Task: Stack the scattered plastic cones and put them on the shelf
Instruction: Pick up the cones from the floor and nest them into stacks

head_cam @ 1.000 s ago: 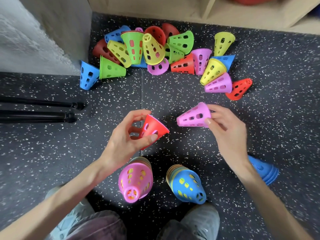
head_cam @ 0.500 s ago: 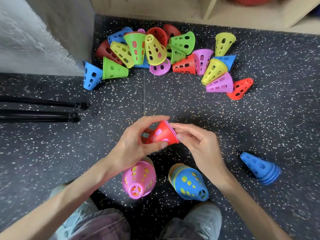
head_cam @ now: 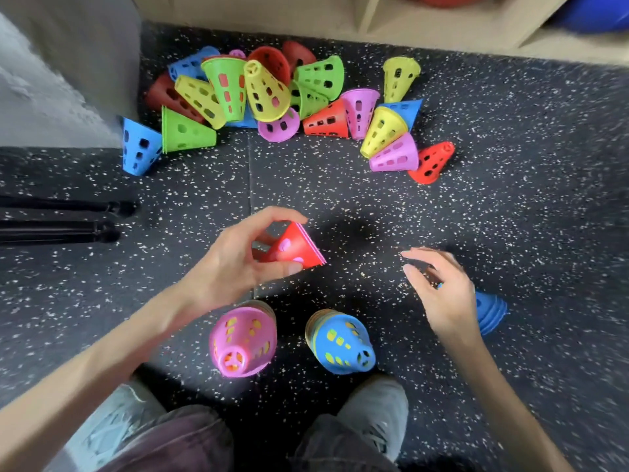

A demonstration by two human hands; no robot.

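**Q:** Report hand pose.

**A:** I am seeing the left hand (head_cam: 235, 264) gripping a red cone (head_cam: 294, 247) above the floor (head_cam: 510, 216). Thumb and fingers are curling round the cone's narrow end, and its wide rim is pointing toward the right hand. A pink edge is showing at that rim and pink is showing through the holes, so a pink cone is sitting nested inside the red one. The right hand (head_cam: 442, 294) is hovering to the right of the red cone, well apart from it, fingers loosely spread and gripping nothing. I am noting motion blur on that hand.

**Q:** Where are the other cones relative to the red cone?

**A:** The loose cone pile (head_cam: 272, 93) is lying beyond it, against the shelf base (head_cam: 340, 18). Nearer to me than the red cone, a pink-topped stack (head_cam: 243, 338) and a blue-topped stack (head_cam: 340, 342) are lying side by side, apart from each other. A blue stack (head_cam: 490, 311) is lying to the right, partly hidden behind the right hand.

**Q:** Edges and free room?

**A:** Bare floor is lying between the red cone and the pile. Two black tripod legs (head_cam: 61, 219) are lying to the left. A grey wall corner (head_cam: 68, 63) is bounding the pile's left side.
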